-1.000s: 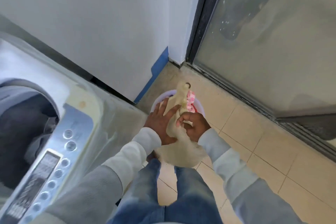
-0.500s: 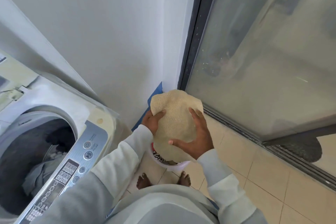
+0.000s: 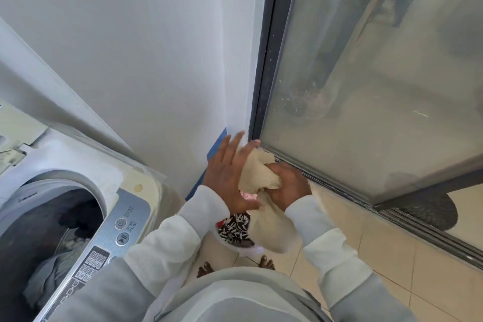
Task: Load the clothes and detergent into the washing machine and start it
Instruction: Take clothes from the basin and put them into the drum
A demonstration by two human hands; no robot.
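A cream towel-like cloth (image 3: 257, 174) is bunched between my hands, its tail (image 3: 274, 232) hanging down over the basin. My right hand (image 3: 287, 187) grips the cloth in its curled fingers. My left hand (image 3: 227, 172) lies flat against the cloth's left side with fingers straight and spread. Below them a pale basin (image 3: 248, 249) on the floor holds a black-and-white patterned garment (image 3: 235, 227). The top-loading washing machine (image 3: 78, 165) stands at the left with its drum (image 3: 39, 238) open and grey clothes (image 3: 47, 277) inside.
The machine's control panel (image 3: 115, 240) with power and start/pause buttons faces me. A white wall (image 3: 130, 47) is ahead and a frosted sliding glass door (image 3: 366, 73) at the right. My bare feet (image 3: 235, 265) stand on the beige tiled floor (image 3: 392, 256).
I have straightened up from crouching over the basin, lifting the cream cloth. It was spread between both hands; now my right hand has bunched it and my left hand has flattened.
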